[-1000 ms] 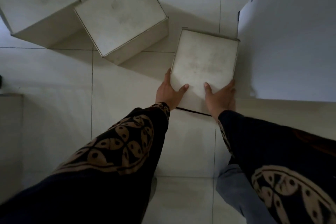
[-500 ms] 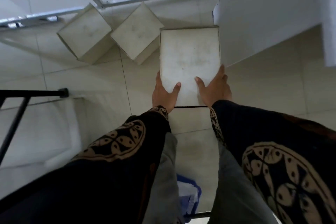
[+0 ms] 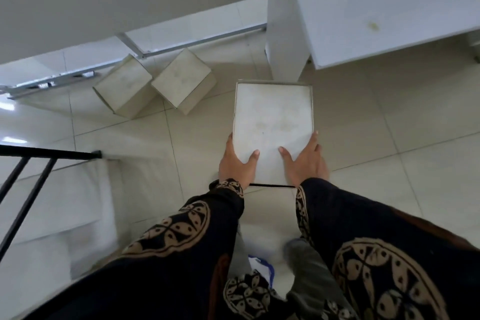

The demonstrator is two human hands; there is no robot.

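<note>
Left hand, right hand round box

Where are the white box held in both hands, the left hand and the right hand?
white box (image 3: 272, 119): head view, middle of its top face.
left hand (image 3: 235, 166): head view, back of the hand.
right hand (image 3: 304, 163): head view, back of the hand.

A matt, off-white, faintly smudged surface is shown by the box. The floor is laid with smooth, glossy tiles. The sleeves are made of dark printed cloth. The rail is seen as bare silvery metal, the worktop as smooth matt white.
</note>
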